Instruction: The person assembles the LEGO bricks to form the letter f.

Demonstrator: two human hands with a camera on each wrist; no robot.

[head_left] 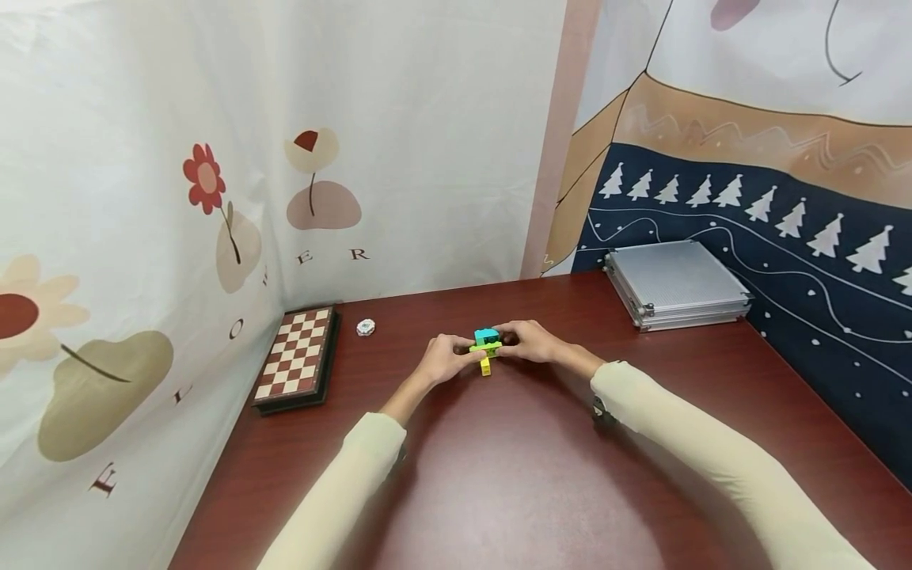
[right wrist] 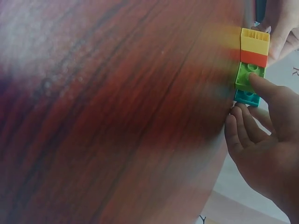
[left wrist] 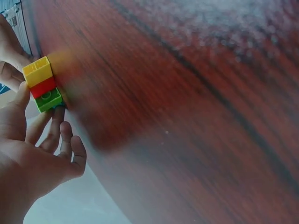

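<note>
A small stack of toy building bricks (head_left: 487, 348) is held between both hands over the table. My left hand (head_left: 445, 360) pinches it from the left, and my right hand (head_left: 533, 342) grips it from the right. In the right wrist view the stack shows a yellow brick (right wrist: 255, 43), a red brick (right wrist: 253, 58), a green brick (right wrist: 244, 78) and a teal brick (right wrist: 246, 97) in a row. There the right thumb presses on the green brick, with the other fingers by the teal end. From the left wrist view the teal part is mostly hidden.
On the dark red table (head_left: 541, 475) a checkered board game box (head_left: 295, 356) lies at the left. Beside it is a small white round piece (head_left: 366, 327). A silver case (head_left: 677, 277) sits at the back right. Printed curtains (head_left: 427, 142) stand behind and along the sides.
</note>
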